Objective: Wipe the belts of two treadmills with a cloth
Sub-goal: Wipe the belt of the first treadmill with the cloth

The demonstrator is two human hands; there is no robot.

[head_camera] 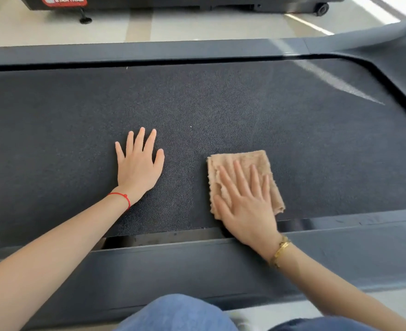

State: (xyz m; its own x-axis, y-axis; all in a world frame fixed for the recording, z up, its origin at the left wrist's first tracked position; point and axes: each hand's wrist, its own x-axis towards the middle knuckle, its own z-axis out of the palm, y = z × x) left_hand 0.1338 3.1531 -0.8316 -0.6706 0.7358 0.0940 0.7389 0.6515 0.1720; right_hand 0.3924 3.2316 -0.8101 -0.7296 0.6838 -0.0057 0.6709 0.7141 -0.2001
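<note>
A dark textured treadmill belt [221,111] stretches across the view from left to right. A folded tan cloth [242,161] lies flat on it near the belt's near edge. My right hand [247,201] presses on the cloth with straight, spread fingers; a gold bracelet is on that wrist. My left hand [138,163] rests flat on the bare belt to the left of the cloth, fingers spread, with a red string around the wrist. The two hands are about a hand's width apart.
Grey side rails run along the belt's near side [197,266] and far side [149,50]. The treadmill's front housing curves up at the right [402,60]. A second treadmill's base [173,1] stands across the light floor. My jeans-clad knees [180,314] are at the bottom.
</note>
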